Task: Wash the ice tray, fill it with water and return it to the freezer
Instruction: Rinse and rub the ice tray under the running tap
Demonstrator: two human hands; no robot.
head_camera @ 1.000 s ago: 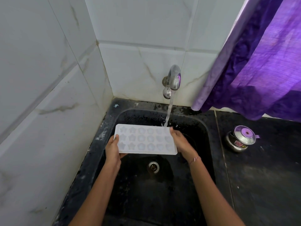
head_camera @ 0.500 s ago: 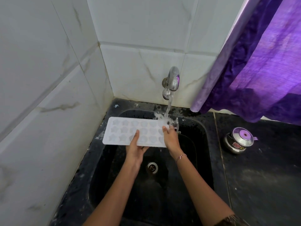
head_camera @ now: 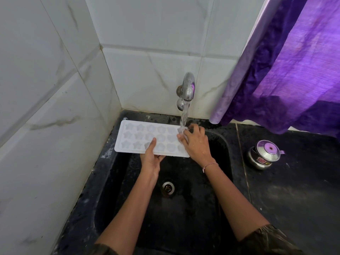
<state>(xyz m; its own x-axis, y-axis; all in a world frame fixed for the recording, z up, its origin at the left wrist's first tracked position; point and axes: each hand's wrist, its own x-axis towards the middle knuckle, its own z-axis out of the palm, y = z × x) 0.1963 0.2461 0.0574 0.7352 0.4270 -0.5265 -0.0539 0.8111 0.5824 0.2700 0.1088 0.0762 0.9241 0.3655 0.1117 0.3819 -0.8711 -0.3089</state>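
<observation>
**— What have your hands got hold of right now?**

— My left hand (head_camera: 151,159) pinches the near edge of the ice tray (head_camera: 147,138), thumb laid flat on top across the moulds, fingers curled underneath. My right hand (head_camera: 196,142) lies spread over the tray's right end, fingertips rubbing at the cells where the water lands; it isn't closed around anything.

**— And where is the tray, going by the tap?**

— Just below the tap (head_camera: 187,87) and mostly to its left. The stream of water (head_camera: 184,116) drops from the spout onto the tray's right end, right beside my fingers. The tray is held roughly level over the back left part of the black sink (head_camera: 225,144), not resting on the bottom, and the drain (head_camera: 167,188) sits nearer to me than the tap, under my wrists.

**— Anything else close by?**

— Well to the right of the tap, on the dark counter (head_camera: 294,199), stands a small steel pot with a purple-knobbed lid (head_camera: 264,157). A purple curtain (head_camera: 294,61) hangs above it. White tiles (head_camera: 55,89) behind and left of the tap.

**— How far along are you?**

— Early, I'd say. The washing is under way and only the right end is under the stream — the left moulds look untouched by it. I can't tell how clean the cells are. Finishing the rinse, filling every mould, and carrying it level to the freezer are all left; no freezer is in view.
</observation>
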